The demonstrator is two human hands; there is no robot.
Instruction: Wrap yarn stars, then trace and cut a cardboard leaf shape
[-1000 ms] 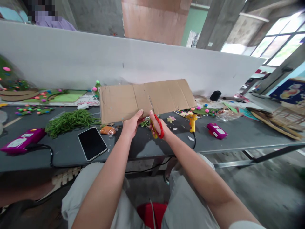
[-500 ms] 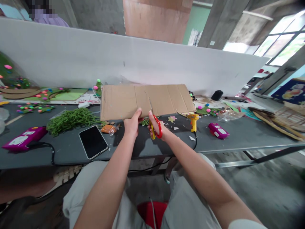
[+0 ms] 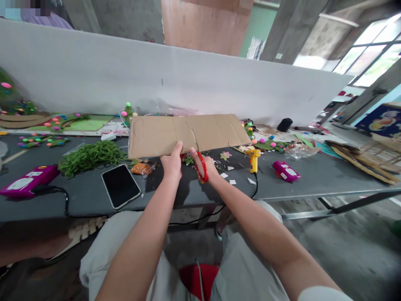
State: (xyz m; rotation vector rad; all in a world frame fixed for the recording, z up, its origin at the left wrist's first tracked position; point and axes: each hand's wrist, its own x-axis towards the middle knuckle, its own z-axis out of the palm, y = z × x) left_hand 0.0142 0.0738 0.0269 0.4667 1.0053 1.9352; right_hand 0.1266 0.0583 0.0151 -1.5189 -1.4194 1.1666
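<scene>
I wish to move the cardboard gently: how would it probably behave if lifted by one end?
The cardboard is probably light for its size, as it looks thin and the left hand grips only its near edge. It seems fairly stiff where flat, but may fold along the creases.

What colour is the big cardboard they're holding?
Light brown cardboard, seen best in the head view.

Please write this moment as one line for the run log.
left hand: grips cardboard at near edge | right hand: holds scissors, blade at cardboard | left of hands: phone | right of hands: glue gun
</scene>
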